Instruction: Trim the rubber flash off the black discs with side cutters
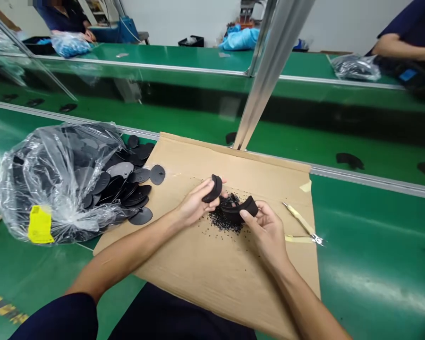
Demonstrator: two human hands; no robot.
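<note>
Over brown cardboard sheet [184, 259]: both hands loaded

Left hand [194, 204] grips short curved black piece [215, 188]; right hand [271, 230], just right, pinches longer curved black piece [248, 208] above tiny black bits [225, 225]. Step: likely two-part handling; next calls for steady grips.

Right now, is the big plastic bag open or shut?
Open: black discs spill from the right side of the bag, some onto the cardboard.

Bright light glares off the green tabletop [370, 264] and clear plastic bag [53, 153]. A soft shadow edges the right forearm [303, 295]; outer corners look smeared and stretched.
</note>
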